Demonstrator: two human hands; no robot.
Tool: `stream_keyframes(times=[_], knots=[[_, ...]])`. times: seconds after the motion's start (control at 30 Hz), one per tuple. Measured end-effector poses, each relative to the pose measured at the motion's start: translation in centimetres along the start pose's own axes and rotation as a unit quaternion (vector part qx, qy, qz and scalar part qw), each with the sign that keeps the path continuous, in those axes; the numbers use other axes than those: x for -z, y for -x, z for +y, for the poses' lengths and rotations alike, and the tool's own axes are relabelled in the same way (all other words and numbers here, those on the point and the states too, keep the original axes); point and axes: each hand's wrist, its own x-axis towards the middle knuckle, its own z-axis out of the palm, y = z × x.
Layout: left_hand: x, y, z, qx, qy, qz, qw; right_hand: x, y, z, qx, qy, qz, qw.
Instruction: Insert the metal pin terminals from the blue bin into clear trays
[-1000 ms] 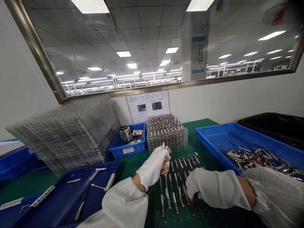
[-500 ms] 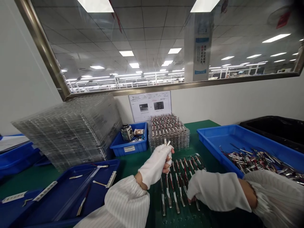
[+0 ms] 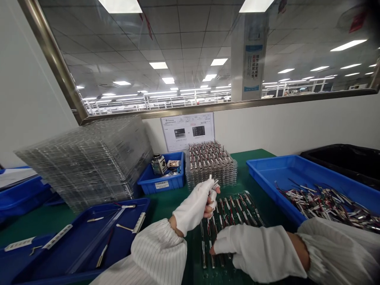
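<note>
Right hand (image 3: 243, 249), in a white cloth glove with bare fingertips, lies palm down over the near side of a clear, shallow plastic tray (image 3: 213, 278) on a green bench top (image 3: 255, 155). Its fingers are loosely bent and point left, the foremost fingertip at the near metal end of a slim silver cylinder with red and white wires (image 3: 213, 262); the glove hides the underside, so I cannot tell how far open the hand is or whether it has hold of anything. That cylinder sits in the tray's near row, 2nd from the left edge, its long axis running away from the person, so the fingers come in roughly crosswise to it. Left hand (image 3: 196, 206), gloved alike, is curled closed around a small bunch of silver metal cylinders (image 3: 211, 177), 2 ends showing above the fist and tipped upward. It is raised at the tray's far left corner, beyond the near row, which leaves the right hand nearer to that row. To the right, well apart from the fingertips, a blue plastic bin (image 3: 277, 168) holds a loose, tangled heap of wired metal parts (image 3: 323, 204)
</note>
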Motion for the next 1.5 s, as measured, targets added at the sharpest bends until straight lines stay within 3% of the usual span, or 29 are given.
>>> stream_keyframes(times=[0.13,0.2,0.3,0.4,0.47,0.57,0.6,0.67,0.77,0.87,1.0,1.07,1.13,1.3,1.43,1.5], knots=[[-0.3,0.0,0.2,-0.011,-0.005,0.017,1.0,2.8,0.9,-0.4,-0.077,-0.056,0.035,0.995],[-0.3,-0.1,0.1,-0.016,-0.011,0.031,0.999,3.6,1.2,-0.6,-0.101,-0.053,0.022,0.993],[-0.2,-0.3,-0.3,-0.019,-0.024,0.021,0.999,3.6,1.5,-0.8,-0.083,-0.079,-0.006,0.993],[-0.1,-0.6,-0.8,-0.049,-0.046,0.0,0.998,3.4,1.3,-0.1,-0.091,-0.127,0.055,0.986],[-0.1,-0.7,-1.0,-0.067,-0.068,0.004,0.995,3.6,1.0,0.5,-0.137,-0.207,0.13,0.96],[-0.3,-0.3,-1.1,-0.078,-0.128,-0.01,0.989,4.4,0.4,1.2,-0.186,-0.365,0.259,0.875],[-0.4,0.0,-1.0,-0.074,-0.156,-0.034,0.984,4.7,0.3,1.3,-0.187,-0.393,0.279,0.856],[-0.7,0.7,-0.7,-0.06,-0.208,-0.098,0.971,5.1,0.3,1.1,-0.185,-0.411,0.277,0.849],[-1.2,1.4,-0.3,-0.059,-0.26,-0.136,0.954,5.4,0.6,0.6,-0.176,-0.387,0.252,0.869],[-1.4,1.4,-0.4,-0.095,-0.342,-0.083,0.931,5.6,0.7,0.5,-0.184,-0.36,0.27,0.874],[-1.2,0.8,-1.3,-0.204,-0.5,0.034,0.841,6.1,0.8,1.0,-0.216,-0.311,0.281,0.882],[-1.2,0.6,-1.5,-0.238,-0.533,0.065,0.809,6.5,0.8,1.4,-0.217,-0.302,0.29,0.882],[-1.1,0.5,-1.5,-0.246,-0.542,0.067,0.801,6.8,1.0,1.8,-0.214,-0.303,0.3,0.879],[-0.4,0.0,-1.3,-0.229,-0.538,0.042,0.81,7.4,1.6,2.5,-0.217,-0.257,0.33,0.882],[0.8,-1.0,-1.8,-0.203,-0.566,0.126,0.789,8.1,2.8,3.1,-0.227,-0.054,0.427,0.874],[1.1,-1.3,-2.0,-0.206,-0.567,0.152,0.783,8.0,3.6,3.2,-0.216,0.071,0.44,0.869]])
